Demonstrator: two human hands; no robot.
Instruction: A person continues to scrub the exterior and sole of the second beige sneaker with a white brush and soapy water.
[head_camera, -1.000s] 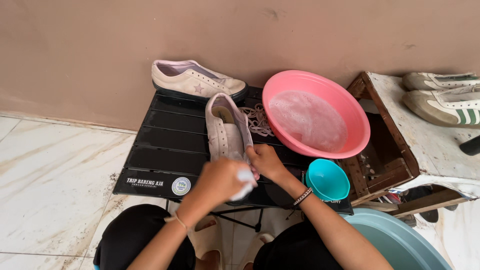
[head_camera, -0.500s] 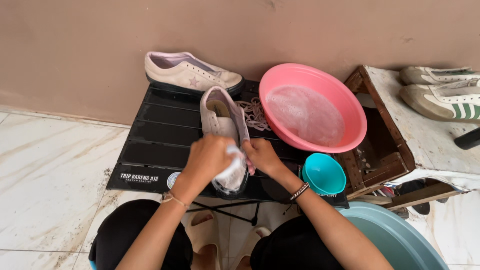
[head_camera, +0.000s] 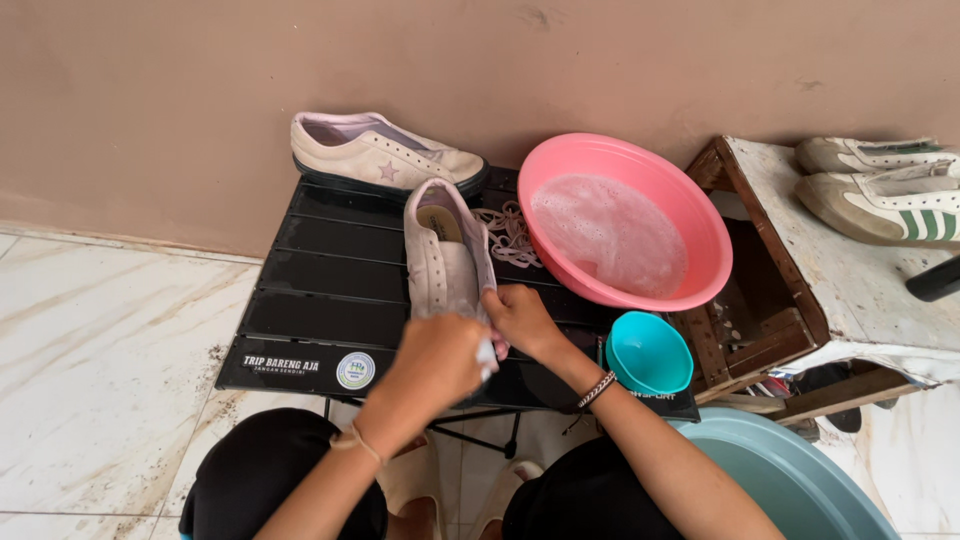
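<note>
A pale pink sneaker (head_camera: 445, 255) lies lengthwise on the black slatted folding table (head_camera: 330, 270), heel toward twelve o'clock and toe under the two hands. The left hand (head_camera: 435, 358) is curled closed over the toe end, with a bit of white cloth or sponge (head_camera: 486, 353) showing at its edge; whether the fingers pinch that scrap or press it flat cannot be told. The right hand (head_camera: 522, 318) sits just beside it at two o'clock, fingers closed on the shoe's side wall, a beaded bracelet (head_camera: 597, 388) on the wrist.

A loose tangle of pinkish laces (head_camera: 510, 235) lies on the table between the shoe and the pink basin (head_camera: 700, 215), which holds cloudy, soapy water. At eleven o'clock from the held shoe the second pink sneaker (head_camera: 385, 150) rests on its sole against the wall, a small star on its side. A small teal bowl (head_camera: 648, 352) stands at four o'clock, near the right wrist.

On the table's front edge, at eight o'clock from the hands, sit a strip of white lettering and a round white sticker (head_camera: 355, 370) (green and blue inside). Well apart at three o'clock, a worn white wooden crate (head_camera: 850, 290) carries a pair of white sneakers with green stripes (head_camera: 885, 200).
</note>
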